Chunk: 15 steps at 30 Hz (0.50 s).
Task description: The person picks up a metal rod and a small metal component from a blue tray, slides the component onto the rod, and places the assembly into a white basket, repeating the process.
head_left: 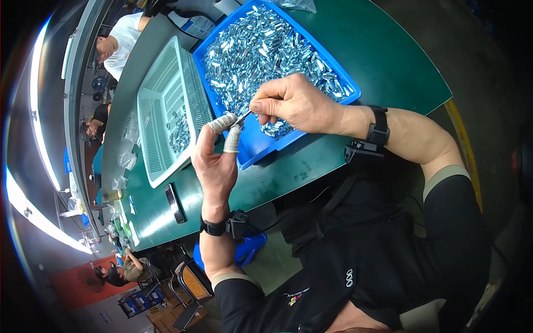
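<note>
My left hand (215, 172) has pale tape wrapped round its thumb and index finger. Those two fingertips close on a small dark metal part (242, 117) over the near left of the blue tray (256, 145). From the right, my right hand (302, 105) pinches at the upper end of that part between thumb and index finger. Its other fingers are curled, and whether a second piece is in the pinch is too small to tell. Beneath and beyond my hands, many small shiny metal pieces (261, 50) fill most of the tray.
A pale green slotted basket (155, 139) stands left of the tray, with some metal pieces inside. A black phone-like object (175, 203) lies on the green table (383, 50) near its front edge. Clear plastic bags (126, 161) lie farther left. Other people sit along the left.
</note>
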Each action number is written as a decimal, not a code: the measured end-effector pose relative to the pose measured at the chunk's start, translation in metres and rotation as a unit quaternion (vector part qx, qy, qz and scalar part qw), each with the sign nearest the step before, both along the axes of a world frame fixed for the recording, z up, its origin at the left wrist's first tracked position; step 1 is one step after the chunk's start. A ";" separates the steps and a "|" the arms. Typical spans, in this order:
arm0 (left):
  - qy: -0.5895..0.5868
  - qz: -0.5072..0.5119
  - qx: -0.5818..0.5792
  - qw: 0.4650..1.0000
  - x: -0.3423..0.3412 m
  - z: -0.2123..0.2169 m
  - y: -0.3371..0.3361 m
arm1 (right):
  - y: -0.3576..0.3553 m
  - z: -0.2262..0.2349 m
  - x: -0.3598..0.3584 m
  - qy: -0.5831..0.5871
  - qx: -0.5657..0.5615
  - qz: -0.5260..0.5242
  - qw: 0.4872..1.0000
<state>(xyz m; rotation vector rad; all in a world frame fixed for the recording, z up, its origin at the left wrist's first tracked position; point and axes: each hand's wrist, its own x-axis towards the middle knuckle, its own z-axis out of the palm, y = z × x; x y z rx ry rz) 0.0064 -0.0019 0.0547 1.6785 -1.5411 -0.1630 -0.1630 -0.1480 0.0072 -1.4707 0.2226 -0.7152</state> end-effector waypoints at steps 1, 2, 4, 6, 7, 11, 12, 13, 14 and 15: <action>-0.002 -0.001 0.002 1.000 0.000 0.002 0.000 | 0.000 -0.001 0.002 -0.011 0.027 0.018 0.999; -0.012 0.005 0.008 1.000 0.000 0.003 0.000 | 0.000 -0.002 0.001 -0.013 0.028 0.017 0.999; -0.024 0.009 0.016 1.000 0.001 0.003 0.000 | 0.004 -0.002 -0.001 -0.022 -0.080 -0.047 0.995; 0.096 0.006 0.038 0.995 0.004 -0.001 0.000 | 0.005 0.001 -0.002 -0.059 -0.103 -0.067 0.991; 0.095 0.004 0.039 0.995 0.004 -0.002 0.001 | 0.005 0.002 -0.002 -0.041 -0.066 -0.051 0.996; 0.124 0.026 0.023 0.992 0.007 0.004 0.006 | -0.003 0.008 -0.006 0.004 0.001 -0.042 0.999; 0.105 0.050 0.024 0.993 0.010 0.009 0.008 | -0.006 0.010 -0.007 0.029 0.018 -0.047 0.998; 0.063 0.062 0.006 0.996 0.028 0.008 0.012 | -0.007 0.011 -0.005 0.012 0.019 -0.053 0.998; -0.056 0.088 0.005 0.995 0.038 0.015 0.013 | -0.008 0.008 -0.004 0.012 0.019 -0.055 0.998; -0.160 0.125 -0.010 0.979 0.046 0.020 0.012 | -0.009 0.006 -0.003 0.002 0.032 -0.054 0.998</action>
